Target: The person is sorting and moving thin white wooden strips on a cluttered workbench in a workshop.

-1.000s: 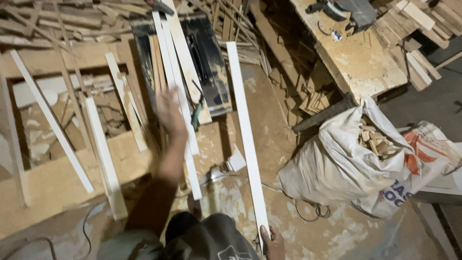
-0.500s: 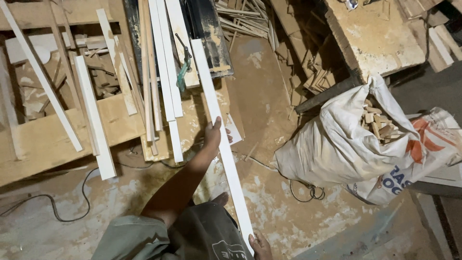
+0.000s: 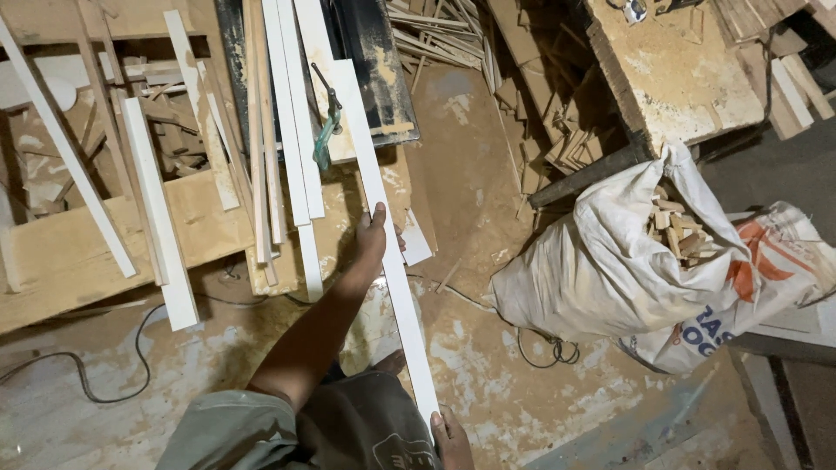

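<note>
left hand grasps a long white wooden strip at mid-length, fingers wrapped over its edge. right hand grips the strip's near end at the bottom of the view. strip's far end rests on a dark saw table beside other white strips. sack of wood offcuts stands well apart on the dusty floor.

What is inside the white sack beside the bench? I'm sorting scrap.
The white sack gapes at its mouth, showing short wood offcuts piled near the top. Whatever lies deeper is covered by the cloth.
</note>
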